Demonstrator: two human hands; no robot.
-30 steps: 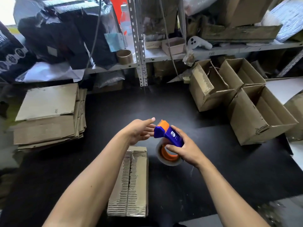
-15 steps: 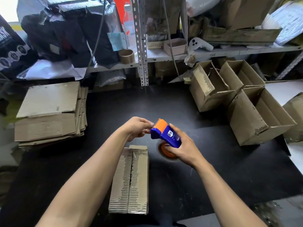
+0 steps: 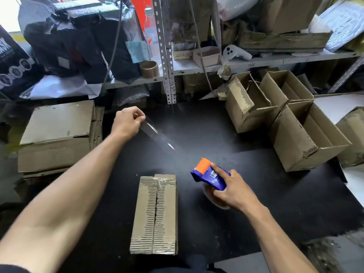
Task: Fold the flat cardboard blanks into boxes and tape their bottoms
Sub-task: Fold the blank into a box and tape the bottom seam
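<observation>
A folded cardboard box (image 3: 155, 215) stands bottom-up on the black table (image 3: 275, 209), its two flaps meeting along a middle seam. My right hand (image 3: 231, 191) grips a blue and orange tape dispenser (image 3: 209, 174) just right of the box's far end. My left hand (image 3: 128, 123) is raised beyond the box and pinches the end of a clear tape strip (image 3: 157, 136), which stretches diagonally from it down toward the dispenser. A stack of flat cardboard blanks (image 3: 57, 134) lies at the left.
Three open folded boxes (image 3: 307, 134) stand at the right of the table. A cluttered metal shelf (image 3: 236, 64) runs along the back with a brown tape roll (image 3: 149, 68), bags and a white controller. A shelf post (image 3: 167, 56) rises behind the table's middle.
My left hand pulled the tape end away from the dispenser, up and to the left, drawing out a long strip. My right hand moved the dispenser right and toward me.
</observation>
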